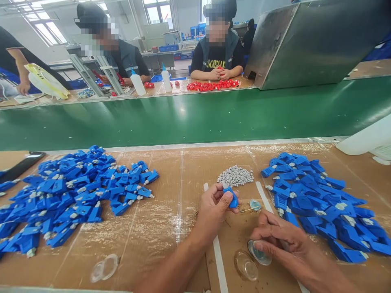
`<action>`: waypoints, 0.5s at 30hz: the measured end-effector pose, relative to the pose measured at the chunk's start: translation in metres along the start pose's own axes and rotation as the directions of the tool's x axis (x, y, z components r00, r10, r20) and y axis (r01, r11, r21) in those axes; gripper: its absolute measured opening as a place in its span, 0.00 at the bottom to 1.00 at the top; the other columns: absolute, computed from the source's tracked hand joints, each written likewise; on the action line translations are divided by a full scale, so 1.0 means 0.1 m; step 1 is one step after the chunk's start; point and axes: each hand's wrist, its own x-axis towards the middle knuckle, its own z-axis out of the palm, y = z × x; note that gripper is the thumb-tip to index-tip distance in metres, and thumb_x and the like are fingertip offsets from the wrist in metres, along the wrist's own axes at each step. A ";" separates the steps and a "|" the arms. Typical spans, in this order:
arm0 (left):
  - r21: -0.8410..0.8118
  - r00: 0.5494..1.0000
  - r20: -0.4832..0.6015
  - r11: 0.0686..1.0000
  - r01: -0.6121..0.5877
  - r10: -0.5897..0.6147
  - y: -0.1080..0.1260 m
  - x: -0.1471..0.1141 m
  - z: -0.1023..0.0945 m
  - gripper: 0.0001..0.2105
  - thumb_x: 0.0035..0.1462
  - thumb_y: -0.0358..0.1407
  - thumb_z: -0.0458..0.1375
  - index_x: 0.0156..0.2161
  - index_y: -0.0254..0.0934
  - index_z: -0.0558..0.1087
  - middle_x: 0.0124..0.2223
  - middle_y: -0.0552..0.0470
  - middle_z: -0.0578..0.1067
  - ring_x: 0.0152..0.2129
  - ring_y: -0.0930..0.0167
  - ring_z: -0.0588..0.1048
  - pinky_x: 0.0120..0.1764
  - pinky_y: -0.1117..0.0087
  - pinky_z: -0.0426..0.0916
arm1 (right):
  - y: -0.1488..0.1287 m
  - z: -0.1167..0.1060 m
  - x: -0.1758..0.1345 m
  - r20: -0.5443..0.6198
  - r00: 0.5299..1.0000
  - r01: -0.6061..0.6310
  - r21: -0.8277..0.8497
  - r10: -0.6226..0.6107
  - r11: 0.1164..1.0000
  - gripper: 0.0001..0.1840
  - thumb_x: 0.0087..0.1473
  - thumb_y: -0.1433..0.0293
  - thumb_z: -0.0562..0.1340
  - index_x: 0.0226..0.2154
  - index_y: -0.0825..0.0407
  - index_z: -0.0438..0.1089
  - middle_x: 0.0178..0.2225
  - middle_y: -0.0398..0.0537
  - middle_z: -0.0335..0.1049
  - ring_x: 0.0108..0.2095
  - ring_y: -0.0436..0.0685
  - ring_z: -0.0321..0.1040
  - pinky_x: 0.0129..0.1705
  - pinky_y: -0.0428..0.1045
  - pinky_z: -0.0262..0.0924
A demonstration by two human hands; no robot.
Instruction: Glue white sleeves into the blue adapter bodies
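Left hand (215, 203) is nearly closed, with a small blue piece (232, 198) pinched between the thumb and fingers, pale tip pointing up. Right hand (282, 240) has its fingers curled in and the thumb over the edge of a shallow dish (261, 256) with greenish stuff in it. Honestly can't tell if those fingers are gripping anything, the fingertips block the view.

Just beside that dish there's a clear plastic cup (246, 264), and between the 2 hands, a bit further off, a smaller dish (255, 204), also greenish, with a thin stick (246, 210) next to it. Behind that is a little heap of grey bits (235, 176). 2 strips of white tape run along the brown worktop (165, 228), 1 on each side of this middle patch.

Then it's blue pieces everywhere: a messy right pile (324, 199) near the right hand, and a wider left pile (76, 187) well apart from the left hand. 2 clear round plastic bits (104, 268) lie overlapping near the front edge. Big white bottle (366, 136) leaning in at the right.

Past the worktop there's a long green surface (183, 118), and across it a co-worker (218, 57) with both hands together behind a spread of red pieces (214, 84). 2 squeeze bottles (138, 82) with blue tips stand nearby.
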 end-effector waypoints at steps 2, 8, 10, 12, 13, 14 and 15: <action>0.002 1.000 0.011 1.000 -0.010 0.010 0.00 0.00 0.00 0.29 0.56 0.58 0.75 0.45 0.33 0.76 0.41 0.40 0.85 0.35 0.62 0.85 0.33 0.68 0.77 | 0.01 -0.03 -0.03 -0.016 0.999 0.049 -0.054 -0.049 0.997 0.21 0.72 0.53 0.66 0.31 0.44 0.84 0.38 0.50 0.74 0.37 0.61 0.75 0.37 0.51 0.71; -0.002 1.000 0.016 1.000 -0.010 0.010 0.00 -0.01 0.00 0.27 0.57 0.56 0.75 0.44 0.34 0.77 0.40 0.43 0.84 0.35 0.63 0.85 0.34 0.68 0.78 | -0.06 -0.12 -0.18 -0.019 0.981 0.184 -0.205 -0.192 0.961 0.12 0.71 0.62 0.66 0.36 0.42 0.84 0.38 0.48 0.77 0.36 0.60 0.79 0.37 0.49 0.75; -0.029 1.000 0.014 1.000 0.005 -0.005 -0.01 -0.01 0.00 0.26 0.57 0.55 0.75 0.44 0.33 0.77 0.41 0.43 0.85 0.36 0.64 0.85 0.35 0.68 0.77 | -0.09 -0.15 -0.21 -0.022 0.981 0.182 -0.218 -0.191 0.959 0.11 0.71 0.62 0.65 0.37 0.41 0.83 0.40 0.49 0.79 0.38 0.61 0.80 0.38 0.49 0.77; -0.070 0.999 0.021 0.997 0.037 -0.035 -0.01 -0.02 0.00 0.26 0.57 0.55 0.75 0.44 0.33 0.78 0.42 0.42 0.85 0.36 0.64 0.85 0.36 0.69 0.77 | -0.11 -0.18 -0.21 -0.025 0.987 0.149 -0.193 -0.156 0.970 0.12 0.72 0.60 0.65 0.36 0.41 0.82 0.39 0.49 0.79 0.38 0.63 0.79 0.39 0.50 0.78; -0.091 0.998 0.031 0.994 0.058 -0.055 0.00 -0.03 0.00 0.26 0.57 0.55 0.75 0.44 0.33 0.78 0.42 0.42 0.85 0.35 0.65 0.85 0.36 0.69 0.77 | -0.12 -0.20 -0.20 -0.025 0.991 0.124 -0.166 -0.130 0.978 0.14 0.72 0.58 0.65 0.35 0.42 0.81 0.37 0.49 0.79 0.37 0.63 0.78 0.38 0.51 0.77; -0.110 0.996 0.047 0.991 0.081 -0.076 0.00 -0.03 0.00 0.26 0.57 0.55 0.75 0.43 0.33 0.78 0.41 0.42 0.85 0.35 0.65 0.85 0.37 0.68 0.76 | -0.12 -0.21 -0.18 -0.020 0.995 0.094 -0.133 -0.097 0.987 0.17 0.73 0.56 0.64 0.34 0.43 0.80 0.35 0.49 0.78 0.35 0.63 0.77 0.37 0.51 0.76; -0.126 0.993 0.066 0.987 0.103 -0.095 0.01 -0.03 0.00 0.25 0.58 0.55 0.75 0.43 0.33 0.79 0.41 0.42 0.85 0.35 0.65 0.84 0.37 0.68 0.76 | -0.13 -0.22 -0.16 -0.015 0.998 0.056 -0.092 -0.057 0.994 0.19 0.73 0.54 0.63 0.33 0.44 0.79 0.33 0.48 0.77 0.34 0.62 0.76 0.36 0.51 0.75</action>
